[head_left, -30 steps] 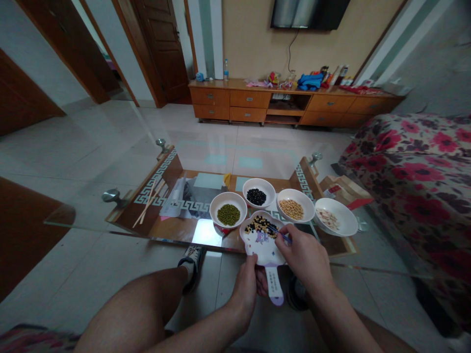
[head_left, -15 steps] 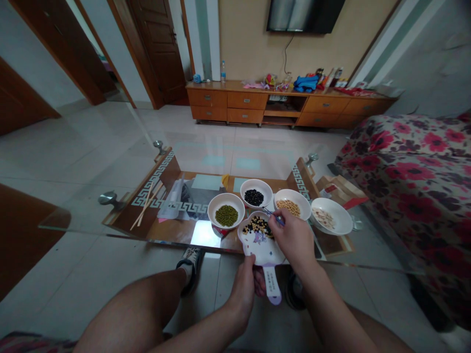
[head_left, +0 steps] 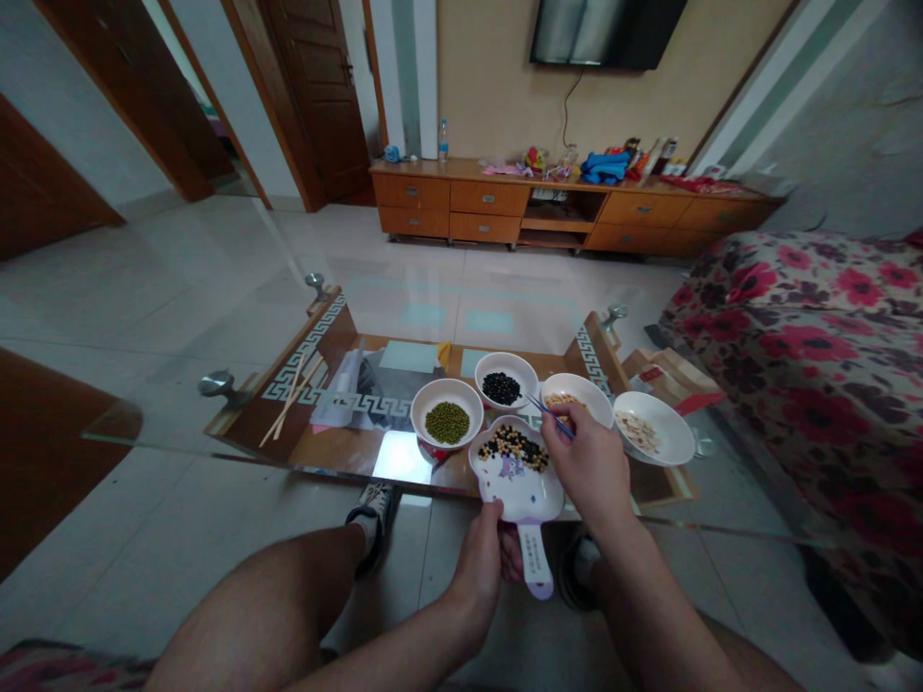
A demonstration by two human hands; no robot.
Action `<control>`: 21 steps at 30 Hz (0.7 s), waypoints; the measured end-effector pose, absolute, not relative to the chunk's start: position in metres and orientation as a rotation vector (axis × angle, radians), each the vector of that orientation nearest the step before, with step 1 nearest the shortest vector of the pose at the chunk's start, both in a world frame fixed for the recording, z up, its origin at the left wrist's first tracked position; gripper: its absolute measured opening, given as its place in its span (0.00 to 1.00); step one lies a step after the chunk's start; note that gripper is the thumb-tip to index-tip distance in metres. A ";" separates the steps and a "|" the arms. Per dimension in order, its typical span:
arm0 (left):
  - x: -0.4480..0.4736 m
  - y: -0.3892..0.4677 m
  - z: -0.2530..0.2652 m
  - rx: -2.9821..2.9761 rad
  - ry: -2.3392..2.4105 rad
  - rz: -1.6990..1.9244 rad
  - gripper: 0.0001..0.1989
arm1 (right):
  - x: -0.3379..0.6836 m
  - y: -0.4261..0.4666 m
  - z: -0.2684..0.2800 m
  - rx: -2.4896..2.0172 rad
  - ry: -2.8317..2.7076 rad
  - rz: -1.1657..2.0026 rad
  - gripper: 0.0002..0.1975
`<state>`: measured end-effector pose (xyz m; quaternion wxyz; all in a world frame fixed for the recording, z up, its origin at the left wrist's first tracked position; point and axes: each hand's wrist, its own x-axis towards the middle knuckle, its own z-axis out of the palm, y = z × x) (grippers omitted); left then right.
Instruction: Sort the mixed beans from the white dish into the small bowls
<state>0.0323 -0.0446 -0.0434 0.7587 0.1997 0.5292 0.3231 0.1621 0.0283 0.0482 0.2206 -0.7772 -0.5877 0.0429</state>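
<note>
My left hand [head_left: 482, 550] grips the lower edge of a white handled dish [head_left: 515, 498] with a purple cartoon print. Mixed black and yellow beans [head_left: 513, 446] lie in its far half. My right hand [head_left: 589, 471] pinches tweezers [head_left: 552, 417], their tips raised beside the bowl of black beans [head_left: 503, 387]; I cannot make out whether they hold a bean. Close by stand a bowl of green beans [head_left: 447, 422] and a bowl of yellow beans [head_left: 566, 397], partly covered by my right hand. Farther right is a bowl of pale flat pieces [head_left: 638, 432].
The bowls stand on a glass table [head_left: 237, 423] with a wooden shelf under it. Chopsticks [head_left: 292, 399] and papers [head_left: 346, 389] lie at the left. A paper bag [head_left: 670, 377] is at the right, near a flowered sofa [head_left: 808, 317]. A long cabinet [head_left: 486, 199] stands by the wall.
My right hand with the tweezers has moved slightly right, away from the beans in the dish, and the tweezer tips are higher. My left hand still holds the dish. The view has shifted slightly.
</note>
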 end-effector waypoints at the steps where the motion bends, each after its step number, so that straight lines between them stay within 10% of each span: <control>1: 0.032 -0.044 -0.042 0.433 1.158 0.701 0.34 | 0.164 0.025 0.048 -2.164 -1.628 0.113 0.14; 21: 0.031 -0.042 -0.034 0.437 1.165 0.679 0.34 | 0.177 -0.004 0.035 -2.191 -2.026 0.165 0.08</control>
